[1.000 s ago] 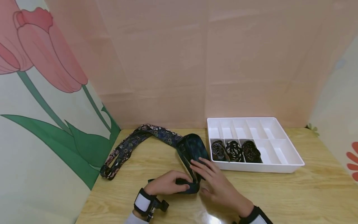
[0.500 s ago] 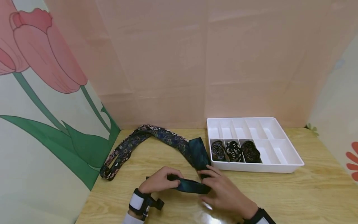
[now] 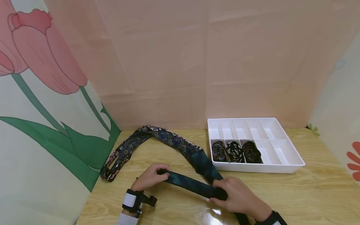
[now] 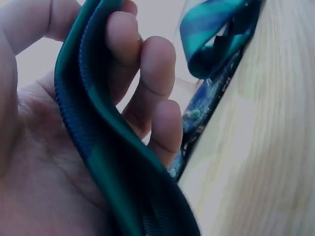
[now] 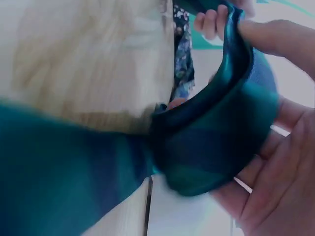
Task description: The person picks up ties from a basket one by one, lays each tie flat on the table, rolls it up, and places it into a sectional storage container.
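While the left hand point(image 3: 152, 178), left of the white tray point(image 3: 258, 168) and nearer the wearer, pinches a dark green-blue tie point(image 3: 191, 184) between thumb and fingers, the right hand point(image 3: 239, 195), in front of the tray, grasps a bent-over part of the same tie. Both grips are closed on cloth.

Tie position: near side of the tray, spanning the two hands. Long axis of this stretch: oblique to the tray's front wall, sloping from the left hand down toward the right hand and the wearer. The right wrist view shows the band curving between thumb and fingers. A second length points back from the right hand, past the tray's front left corner, to the floral tie point(image 3: 168, 137). A further dark length shows below the right hand, directed away from the tray.

Floral tie: arched left of the tray, looped end farthest from it. Rolled ties point(image 3: 235, 152): three, one in each of the tray's first three front-row compartments from the left.

Surface: light wood-grain table point(image 3: 323, 187) under the tray. Room: creased pinkish-tan backdrop point(image 3: 168, 62) behind the tray; tulip-printed panel point(image 3: 36, 56) well to its left; pale panel with a red flower point(image 3: 355, 161) to its right.
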`<action>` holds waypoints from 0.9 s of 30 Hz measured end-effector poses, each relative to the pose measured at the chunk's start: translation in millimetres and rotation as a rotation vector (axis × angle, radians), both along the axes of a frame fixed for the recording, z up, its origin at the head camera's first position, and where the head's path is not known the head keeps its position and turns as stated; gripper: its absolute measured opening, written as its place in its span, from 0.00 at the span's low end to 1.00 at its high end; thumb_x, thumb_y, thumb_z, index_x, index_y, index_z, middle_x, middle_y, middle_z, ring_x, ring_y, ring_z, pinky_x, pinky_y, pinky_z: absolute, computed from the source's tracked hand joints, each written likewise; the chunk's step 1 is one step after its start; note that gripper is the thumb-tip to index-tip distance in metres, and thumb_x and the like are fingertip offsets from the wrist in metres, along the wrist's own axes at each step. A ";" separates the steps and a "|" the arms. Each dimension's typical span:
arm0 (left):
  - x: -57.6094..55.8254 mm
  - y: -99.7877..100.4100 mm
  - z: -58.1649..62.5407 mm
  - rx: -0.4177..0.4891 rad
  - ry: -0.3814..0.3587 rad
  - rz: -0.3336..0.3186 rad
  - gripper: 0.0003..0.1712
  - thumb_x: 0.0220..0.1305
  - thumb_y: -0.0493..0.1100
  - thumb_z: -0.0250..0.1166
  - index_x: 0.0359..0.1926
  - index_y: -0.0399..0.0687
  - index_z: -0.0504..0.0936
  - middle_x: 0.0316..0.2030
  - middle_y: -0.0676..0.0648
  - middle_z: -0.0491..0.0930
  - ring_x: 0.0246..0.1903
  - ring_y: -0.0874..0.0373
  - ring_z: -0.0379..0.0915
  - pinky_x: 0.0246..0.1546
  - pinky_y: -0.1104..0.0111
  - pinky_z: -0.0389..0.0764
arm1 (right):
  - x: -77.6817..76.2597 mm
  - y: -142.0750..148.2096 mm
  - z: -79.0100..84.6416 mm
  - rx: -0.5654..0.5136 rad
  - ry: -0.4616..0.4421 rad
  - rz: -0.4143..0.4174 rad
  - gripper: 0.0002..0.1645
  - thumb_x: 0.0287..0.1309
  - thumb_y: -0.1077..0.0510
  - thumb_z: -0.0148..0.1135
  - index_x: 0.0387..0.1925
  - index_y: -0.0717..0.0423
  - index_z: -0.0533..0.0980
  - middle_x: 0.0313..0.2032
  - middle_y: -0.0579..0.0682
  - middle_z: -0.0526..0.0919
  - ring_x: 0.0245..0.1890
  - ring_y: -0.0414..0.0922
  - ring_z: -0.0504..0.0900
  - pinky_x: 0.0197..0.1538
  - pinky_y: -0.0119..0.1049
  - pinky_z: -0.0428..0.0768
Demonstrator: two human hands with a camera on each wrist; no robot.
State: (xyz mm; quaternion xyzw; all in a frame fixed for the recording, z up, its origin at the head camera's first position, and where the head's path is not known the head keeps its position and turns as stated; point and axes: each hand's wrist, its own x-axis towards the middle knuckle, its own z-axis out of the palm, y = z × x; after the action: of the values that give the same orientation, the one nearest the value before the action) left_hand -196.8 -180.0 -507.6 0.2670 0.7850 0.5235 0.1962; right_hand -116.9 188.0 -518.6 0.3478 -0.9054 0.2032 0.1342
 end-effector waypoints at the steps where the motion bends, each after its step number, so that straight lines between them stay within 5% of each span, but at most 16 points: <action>1: -0.3 -2.6 -0.4 0.005 0.001 0.004 0.11 0.79 0.41 0.59 0.50 0.48 0.87 0.44 0.46 0.83 0.33 0.62 0.70 0.39 0.66 0.74 | 0.5 3.1 0.2 -0.009 -0.022 -0.004 0.18 0.55 0.34 0.78 0.35 0.36 0.80 0.24 0.31 0.79 0.24 0.29 0.72 0.27 0.27 0.69; 4: -1.6 -10.0 -1.2 0.017 0.011 0.030 0.11 0.80 0.40 0.58 0.51 0.46 0.86 0.44 0.45 0.81 0.26 0.63 0.63 0.33 0.65 0.72 | 1.7 12.6 -0.9 0.006 -0.063 -0.029 0.19 0.55 0.34 0.78 0.34 0.35 0.78 0.20 0.28 0.72 0.21 0.26 0.64 0.25 0.25 0.61; 8: -3.7 -22.2 -2.7 0.024 0.013 0.094 0.11 0.81 0.40 0.58 0.52 0.43 0.85 0.42 0.43 0.79 0.22 0.62 0.57 0.28 0.64 0.69 | 1.4 26.9 -1.0 0.039 -0.098 -0.053 0.20 0.54 0.33 0.78 0.28 0.36 0.77 0.21 0.29 0.72 0.23 0.27 0.65 0.26 0.27 0.63; 11: -5.0 -31.1 -5.9 0.026 0.023 0.137 0.11 0.81 0.39 0.57 0.52 0.41 0.84 0.42 0.41 0.78 0.21 0.62 0.55 0.26 0.64 0.68 | 1.5 38.7 2.5 0.042 -0.195 -0.074 0.19 0.57 0.32 0.76 0.34 0.37 0.80 0.25 0.29 0.76 0.26 0.27 0.68 0.28 0.28 0.66; 15: -5.9 -39.1 -10.3 0.000 0.034 0.185 0.11 0.80 0.39 0.58 0.53 0.42 0.85 0.44 0.40 0.79 0.23 0.63 0.60 0.29 0.64 0.70 | 3.1 54.6 7.3 0.070 -0.288 -0.131 0.20 0.58 0.29 0.73 0.39 0.34 0.81 0.25 0.27 0.77 0.24 0.26 0.67 0.28 0.29 0.66; 22: -8.7 -43.2 -19.7 -0.079 0.009 0.272 0.11 0.78 0.40 0.60 0.54 0.46 0.86 0.49 0.42 0.83 0.36 0.57 0.72 0.37 0.62 0.74 | 4.6 82.1 7.9 0.058 -0.310 -0.159 0.22 0.53 0.28 0.77 0.34 0.34 0.79 0.26 0.27 0.74 0.27 0.27 0.67 0.30 0.29 0.67; 27: -9.8 -42.3 -23.9 -0.126 -0.001 0.324 0.10 0.77 0.40 0.61 0.52 0.47 0.87 0.49 0.44 0.84 0.40 0.55 0.74 0.41 0.63 0.75 | 4.1 98.0 8.5 0.029 -0.486 -0.124 0.26 0.50 0.33 0.81 0.44 0.40 0.82 0.33 0.31 0.81 0.30 0.28 0.70 0.32 0.30 0.69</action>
State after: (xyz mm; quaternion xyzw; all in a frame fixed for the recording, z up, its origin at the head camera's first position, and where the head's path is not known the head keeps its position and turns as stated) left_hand -206.7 -222.3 -531.5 0.1238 0.8488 0.4984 0.1258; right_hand -112.8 286.1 -510.2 0.2343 -0.9335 0.2593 -0.0800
